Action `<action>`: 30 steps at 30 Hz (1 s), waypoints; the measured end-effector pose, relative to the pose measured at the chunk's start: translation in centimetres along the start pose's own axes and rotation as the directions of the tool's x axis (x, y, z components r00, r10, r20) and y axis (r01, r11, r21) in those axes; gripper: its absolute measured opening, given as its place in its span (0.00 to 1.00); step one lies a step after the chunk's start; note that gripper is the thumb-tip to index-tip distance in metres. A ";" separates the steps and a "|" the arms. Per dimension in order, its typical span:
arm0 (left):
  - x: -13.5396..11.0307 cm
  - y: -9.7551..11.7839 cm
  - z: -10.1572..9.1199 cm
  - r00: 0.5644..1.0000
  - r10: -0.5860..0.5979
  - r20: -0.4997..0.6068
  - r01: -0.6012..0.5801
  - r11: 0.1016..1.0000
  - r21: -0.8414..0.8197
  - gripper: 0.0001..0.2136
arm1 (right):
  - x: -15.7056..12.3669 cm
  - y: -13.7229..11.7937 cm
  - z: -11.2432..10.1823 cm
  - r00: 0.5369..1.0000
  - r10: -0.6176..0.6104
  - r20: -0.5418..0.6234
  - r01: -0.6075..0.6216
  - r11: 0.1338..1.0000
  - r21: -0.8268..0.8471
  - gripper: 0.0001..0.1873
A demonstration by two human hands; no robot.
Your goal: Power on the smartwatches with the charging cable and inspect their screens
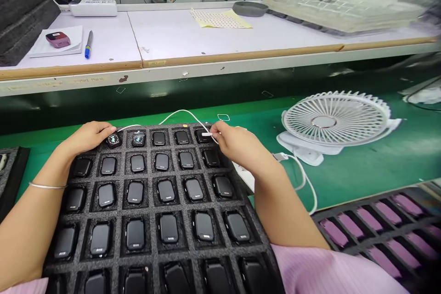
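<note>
A black foam tray (151, 211) holds rows of black smartwatch bodies, face up in square pockets. At its far left corner my left hand (90, 138) pinches the edge of a smartwatch (113, 139) with a lit face. Another smartwatch (138, 139) in the same row is lit too; the others I can make out are dark. My right hand (236, 144), at the far right corner, is closed on a white cable plug (206, 134), held over the corner watch. The white cable (182, 110) loops along the tray's far edge toward my left hand.
A white clip fan (336, 121) lies on the green bench mat (347, 172), a white cord (312, 188) beside it. A tray of purple pieces (389, 213) is at lower right. The shelf (165, 36) behind bears a pen (88, 45), papers and a purple device (58, 40).
</note>
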State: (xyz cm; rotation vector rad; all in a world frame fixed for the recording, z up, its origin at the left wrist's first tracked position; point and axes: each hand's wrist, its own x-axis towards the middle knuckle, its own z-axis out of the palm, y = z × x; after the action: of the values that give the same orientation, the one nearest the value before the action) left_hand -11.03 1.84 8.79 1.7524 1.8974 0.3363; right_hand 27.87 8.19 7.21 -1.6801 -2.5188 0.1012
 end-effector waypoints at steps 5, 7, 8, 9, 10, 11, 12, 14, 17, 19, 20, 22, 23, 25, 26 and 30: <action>0.0 -0.1 0.3 1.000 -0.001 -0.017 0.001 1.000 -0.021 0.32 | 0.9 0.7 0.4 0.980 0.148 -0.135 -0.148 0.989 0.011 0.11; 0.0 -0.2 0.4 1.000 0.001 -0.026 -0.002 1.000 -0.027 0.33 | -0.1 0.6 0.0 0.933 0.159 -0.322 -0.120 0.983 0.139 0.11; 0.0 -0.3 0.4 1.000 0.003 -0.030 -0.003 1.000 -0.024 0.33 | -1.0 0.5 -0.4 0.907 0.166 -0.388 -0.088 0.974 0.210 0.11; 0.1 -0.3 0.5 1.000 0.004 -0.031 -0.004 1.000 -0.018 0.34 | -1.9 0.4 -0.7 0.900 0.162 -0.404 -0.049 0.960 0.275 0.11; 0.1 -0.4 0.5 0.999 0.004 -0.032 -0.005 1.000 -0.010 0.34 | -2.7 0.4 -1.0 0.923 0.134 -0.360 -0.006 0.943 0.333 0.11; 0.2 -0.5 0.5 0.999 0.006 -0.033 -0.006 1.000 -0.004 0.34 | -3.4 0.5 -1.3 0.961 0.077 -0.266 0.033 0.923 0.384 0.10; 0.2 -0.5 0.6 0.999 0.009 -0.031 -0.009 1.000 0.001 0.34 | -3.9 0.7 -1.4 0.986 0.017 -0.165 0.056 0.902 0.428 0.09; 0.2 -0.7 0.6 0.999 0.017 -0.036 -0.016 1.000 0.009 0.33 | -3.9 1.3 -1.1 0.998 -0.019 -0.062 0.045 0.892 0.449 0.07; 0.2 -0.7 0.7 0.998 0.025 -0.059 -0.025 1.000 0.008 0.32 | -2.3 2.2 0.1 0.973 0.124 -0.194 -0.048 0.934 0.354 0.07; 0.1 -0.7 0.8 0.997 0.026 -0.069 -0.026 1.000 0.000 0.31 | -1.0 2.4 0.8 0.961 0.141 -0.239 -0.060 0.946 0.318 0.07; 0.0 -0.6 0.8 0.997 0.025 -0.070 -0.025 1.000 -0.005 0.30 | -0.5 2.4 1.1 0.967 0.117 -0.226 -0.038 0.944 0.328 0.08; 0.0 -0.6 0.8 0.997 0.023 -0.071 -0.024 1.000 -0.012 0.30 | 0.1 2.4 1.2 0.984 0.019 -0.179 0.046 0.933 0.356 0.08; 0.0 -0.6 0.8 0.997 0.024 -0.069 -0.025 1.000 -0.013 0.30 | 0.2 2.4 1.2 0.986 -0.036 -0.161 0.093 0.927 0.364 0.08; 0.1 -0.6 0.8 0.998 0.025 -0.062 -0.026 1.000 -0.008 0.31 | 0.2 2.6 0.9 0.982 -0.129 -0.135 0.171 0.914 0.367 0.08; 0.1 -0.7 0.8 0.998 0.026 -0.061 -0.027 1.000 -0.008 0.31 | 0.1 2.8 0.8 0.979 -0.160 -0.123 0.195 0.909 0.368 0.09; 0.3 -0.8 0.9 0.996 0.033 -0.080 -0.036 0.999 -0.032 0.29 | -0.1 3.3 1.0 0.976 -0.201 -0.087 0.219 0.902 0.372 0.10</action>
State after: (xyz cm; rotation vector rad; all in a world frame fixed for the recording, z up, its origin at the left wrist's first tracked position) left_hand -11.22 1.87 7.58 1.7762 1.9071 0.4544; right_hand 30.78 9.37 5.88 -1.2417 -2.4274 0.4902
